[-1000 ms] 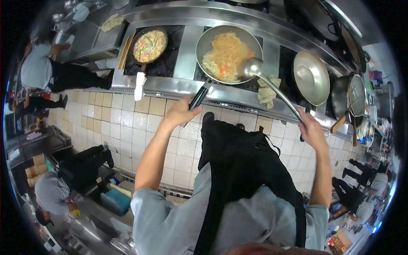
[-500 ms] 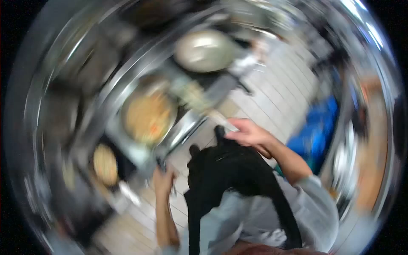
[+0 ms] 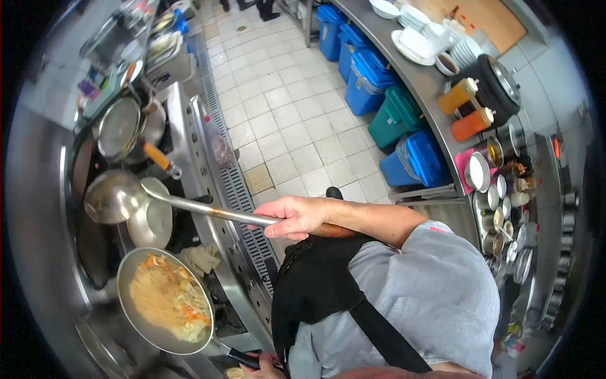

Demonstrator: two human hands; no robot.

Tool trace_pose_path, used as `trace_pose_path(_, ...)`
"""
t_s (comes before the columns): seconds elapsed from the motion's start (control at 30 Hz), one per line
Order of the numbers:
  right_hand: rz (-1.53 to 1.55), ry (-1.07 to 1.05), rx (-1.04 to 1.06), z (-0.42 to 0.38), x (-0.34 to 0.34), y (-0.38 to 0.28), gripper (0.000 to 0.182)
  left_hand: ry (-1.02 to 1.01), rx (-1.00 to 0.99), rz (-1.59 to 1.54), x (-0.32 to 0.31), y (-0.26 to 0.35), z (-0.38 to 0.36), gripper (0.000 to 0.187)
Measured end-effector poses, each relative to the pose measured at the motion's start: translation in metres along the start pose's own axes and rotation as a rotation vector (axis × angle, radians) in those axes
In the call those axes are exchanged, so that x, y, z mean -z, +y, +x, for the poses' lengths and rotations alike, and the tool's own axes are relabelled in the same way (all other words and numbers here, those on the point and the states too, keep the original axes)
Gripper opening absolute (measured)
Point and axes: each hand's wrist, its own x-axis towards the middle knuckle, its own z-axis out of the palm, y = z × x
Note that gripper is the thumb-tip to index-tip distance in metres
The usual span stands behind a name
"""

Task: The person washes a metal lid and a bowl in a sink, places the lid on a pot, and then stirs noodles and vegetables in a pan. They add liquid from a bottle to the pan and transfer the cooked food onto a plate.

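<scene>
My right hand [image 3: 293, 218] is closed around the long metal handle of a ladle [image 3: 117, 197]. Its wide bowl hangs over the stove, beside a shiny metal bowl [image 3: 153, 224]. At the bottom edge, my left hand [image 3: 264, 367] grips the black handle of a frying pan [image 3: 122, 278]; part of this hand is cut off. In the pan lies a pale noodle-like mass [image 3: 154, 300] with shredded carrot and cabbage [image 3: 192, 312]. The ladle is apart from the pan's food.
A crumpled cloth [image 3: 201, 259] lies on the stove near the pan. Farther along sit a round strainer [image 3: 118, 128] and an orange-handled pan [image 3: 158, 156]. Lidded bins [image 3: 372, 72] line the right side under a counter with sauce bottles [image 3: 457, 96]. Someone's dark shoes [image 3: 268, 16] show far off.
My view has swung toward the aisle and sharpened from blur. The ladle now extends left over the stove in my right hand. My left hand still holds the pan handle, now lower in view.
</scene>
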Motion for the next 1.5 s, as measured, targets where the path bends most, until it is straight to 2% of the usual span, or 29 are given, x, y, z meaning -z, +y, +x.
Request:
trace_pose_path(0.03, 0.013, 0.054, 0.031, -0.001, 0.014, -0.011, 0.035, -0.056, -0.107, -0.017, 0.007, 0.039, 0.003, 0.03)
trace_pose_path(0.07, -0.034, 0.037, 0.112, -0.061, -0.018, -0.01, 0.037, 0.004, -0.15, -0.061, -0.008, -0.008, -0.054, 0.03)
trace_pose_path(0.13, -0.036, 0.085, 0.155, -0.097, 0.003, -0.019, 0.037, -0.052, -0.289, -0.555, -0.038, 0.003, -0.052, 0.018)
trace_pose_path(0.17, -0.044, 0.165, 0.177, -0.114, 0.021, -0.032, 0.037, -0.085, -0.366, -0.597, -0.05, 0.027, -0.048, 0.014)
trace_pose_path(0.23, -0.082, 0.286, 0.214, -0.149, 0.05, -0.054, 0.036, -0.17, -0.371, -0.612, -0.066, 0.087, -0.055, 0.017)
trace_pose_path(0.27, -0.084, 0.28, 0.225, -0.173, 0.064, -0.061, 0.036, -0.184, -0.343, -0.664, -0.082, 0.119, -0.063, 0.019)
trace_pose_path(0.43, -0.253, 0.737, 0.108, -0.276, 0.128, -0.076, 0.036, -0.486, -0.416, -0.68, -0.156, 0.236, -0.054, 0.016)
trace_pose_path(0.47, -0.238, 0.817, 0.122, -0.287, 0.137, -0.074, 0.038, -0.479, -0.447, -0.615, -0.167, 0.262, -0.055, 0.013)
trace_pose_path(0.57, -0.256, 0.947, 0.133, -0.302, 0.156, -0.078, 0.033, -0.685, -0.467, -0.603, -0.204, 0.32, -0.034, 0.013)
trace_pose_path(0.6, -0.257, 0.942, 0.133, -0.3, 0.162, -0.077, 0.033, -0.765, -0.474, -0.617, -0.216, 0.341, -0.026, 0.013)
trace_pose_path(0.7, -0.226, 1.125, 0.126, -0.294, 0.173, -0.073, 0.038, -0.889, -0.479, -0.546, -0.245, 0.406, -0.001, 0.014)
trace_pose_path(0.87, -0.306, 1.291, 0.072, -0.265, 0.171, -0.103, 0.038, -0.972, -0.589, -0.517, -0.285, 0.503, 0.046, 0.015)
trace_pose_path(0.93, -0.296, 1.352, 0.057, -0.252, 0.17, -0.108, 0.038, -0.921, -0.677, -0.447, -0.289, 0.514, 0.053, 0.014)
trace_pose_path(0.97, -0.49, 1.381, 0.082, -0.252, 0.174, -0.105, 0.038, -0.997, -0.663, -0.502, -0.3, 0.497, 0.068, 0.012)
trace_pose_path(1.0, -0.685, 1.398, 0.101, -0.244, 0.176, -0.109, 0.038, -1.013, -0.654, -0.402, -0.298, 0.491, 0.074, 0.012)
trace_pose_path(1.07, -0.408, 1.429, 0.062, -0.227, 0.175, -0.118, 0.037, -0.98, -0.623, -0.318, -0.307, 0.502, 0.096, 0.014)
trace_pose_path(1.17, -0.321, 1.481, 0.003, -0.187, 0.19, -0.136, 0.038, -1.025, -0.652, -0.381, -0.301, 0.542, 0.104, 0.015)
trace_pose_path(1.23, -0.629, 1.499, -0.064, -0.168, 0.211, -0.137, 0.036, -1.062, -0.616, -0.359, -0.306, 0.547, 0.113, 0.015)
trace_pose_path(1.33, -0.645, 1.501, -0.102, -0.134, 0.231, -0.159, 0.037, -1.084, -0.575, -0.312, -0.303, 0.556, 0.122, 0.015)
trace_pose_path(1.43, -0.776, 1.478, -0.108, -0.114, 0.252, -0.183, 0.035, -1.068, -0.626, -0.303, -0.297, 0.571, 0.126, 0.013)
trace_pose_path(1.5, -0.821, 1.464, -0.113, -0.103, 0.259, -0.202, 0.031, -0.999, -0.754, -0.343, -0.294, 0.576, 0.131, 0.012)
